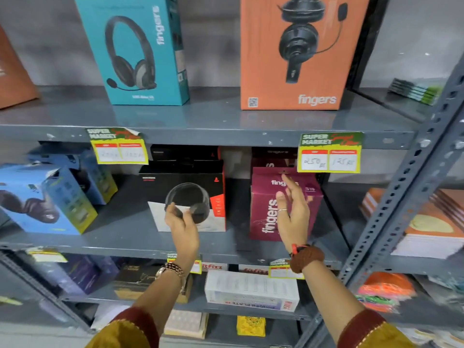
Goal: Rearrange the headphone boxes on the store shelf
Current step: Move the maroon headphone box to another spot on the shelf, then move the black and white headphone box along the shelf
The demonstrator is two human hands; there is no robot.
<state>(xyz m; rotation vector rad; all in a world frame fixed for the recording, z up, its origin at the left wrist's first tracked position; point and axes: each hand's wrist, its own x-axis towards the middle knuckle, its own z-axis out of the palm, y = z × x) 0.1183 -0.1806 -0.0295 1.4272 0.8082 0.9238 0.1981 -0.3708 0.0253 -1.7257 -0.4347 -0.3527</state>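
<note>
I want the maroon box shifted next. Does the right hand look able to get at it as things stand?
Probably yes. The right hand is open right in front of the maroon box, which stands at the shelf's front with nothing between them. The black box beside it stands apart.

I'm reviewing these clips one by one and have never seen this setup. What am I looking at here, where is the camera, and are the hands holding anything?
There is no machine: a person works with bare hands, filmed by one wide-angle camera on their head, looking forward and down at grey metal store shelving.

On the upper shelf stand a teal headphone box and an orange headphone box. On the middle shelf are blue boxes tilted at the left, a black box and a maroon box.

The left hand reaches in front of the black box, the right hand in front of the maroon one. Both look open; neither has clearly gripped anything, and contact cannot be judged from this one view.
</note>
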